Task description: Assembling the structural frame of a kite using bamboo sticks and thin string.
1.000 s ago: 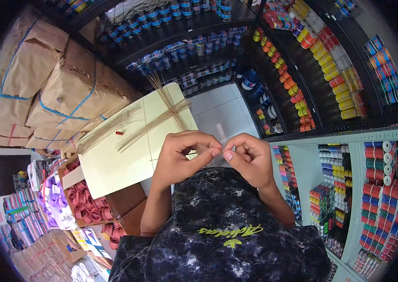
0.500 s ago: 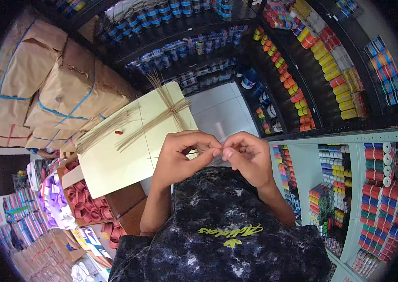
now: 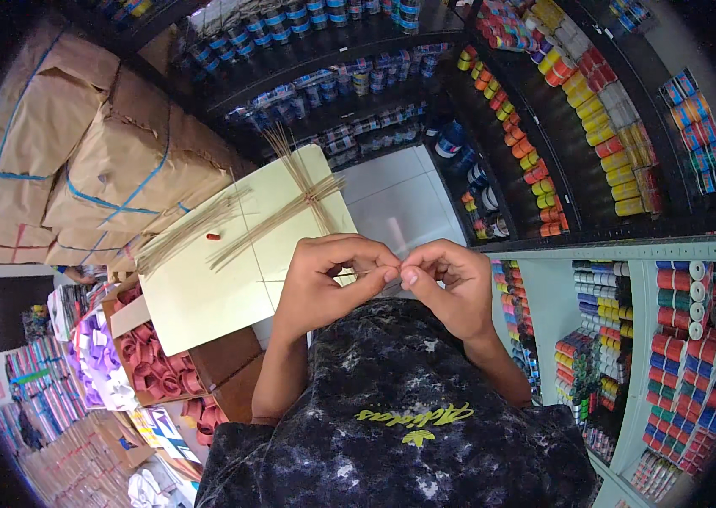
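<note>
**Left hand and right hand meet at the fingertips**

The left fingers are pinched together on a thin stick, whose end sticks out past the left side of that hand. The right thumb and forefinger are pressed together just beside them; whether the stick runs between them is too small to tell. Both hands are raised in front of a dark patterned shirt, by the right end of the pale yellow surface. Near its far right corner lies a cross of bundled sticks, some ends jutting over the far edge. Loose sticks lie along that edge toward the far left corner, a small red piece beside them. By the near left corner, a carton holds dark pink rolls. Paper-wrapped parcels stand beyond the far edge.
</note>
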Tool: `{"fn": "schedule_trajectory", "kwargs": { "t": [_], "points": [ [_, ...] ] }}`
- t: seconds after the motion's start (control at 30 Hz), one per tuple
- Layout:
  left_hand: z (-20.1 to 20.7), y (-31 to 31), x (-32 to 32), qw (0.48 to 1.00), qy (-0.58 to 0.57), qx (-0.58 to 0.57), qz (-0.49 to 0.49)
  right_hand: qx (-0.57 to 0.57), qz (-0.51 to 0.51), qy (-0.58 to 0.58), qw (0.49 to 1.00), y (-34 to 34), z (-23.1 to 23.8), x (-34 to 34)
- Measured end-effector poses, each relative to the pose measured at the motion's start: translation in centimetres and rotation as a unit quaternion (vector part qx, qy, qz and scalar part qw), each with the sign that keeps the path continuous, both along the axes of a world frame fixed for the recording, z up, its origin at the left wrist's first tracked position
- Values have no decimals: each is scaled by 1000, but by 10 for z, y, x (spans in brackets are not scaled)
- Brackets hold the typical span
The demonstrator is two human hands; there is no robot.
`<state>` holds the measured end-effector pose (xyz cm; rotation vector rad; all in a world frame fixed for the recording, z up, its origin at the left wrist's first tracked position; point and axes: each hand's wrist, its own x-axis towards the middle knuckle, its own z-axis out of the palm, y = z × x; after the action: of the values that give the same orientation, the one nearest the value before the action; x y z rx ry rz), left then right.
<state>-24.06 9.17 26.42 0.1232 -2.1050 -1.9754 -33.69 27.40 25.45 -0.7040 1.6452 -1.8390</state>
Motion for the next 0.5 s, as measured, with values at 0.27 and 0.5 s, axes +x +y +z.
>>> {"fn": "schedule_trajectory", "kwargs": {
  "t": [0.27,0.5],
  "points": [
    [6,1,0,1000,-10,1,-2,-14,-14,1,1000,-2,3,1],
    [4,0,-2,1000,-2,-26,4,-7,-17,21,1000,0,0,0]
  ]
}}
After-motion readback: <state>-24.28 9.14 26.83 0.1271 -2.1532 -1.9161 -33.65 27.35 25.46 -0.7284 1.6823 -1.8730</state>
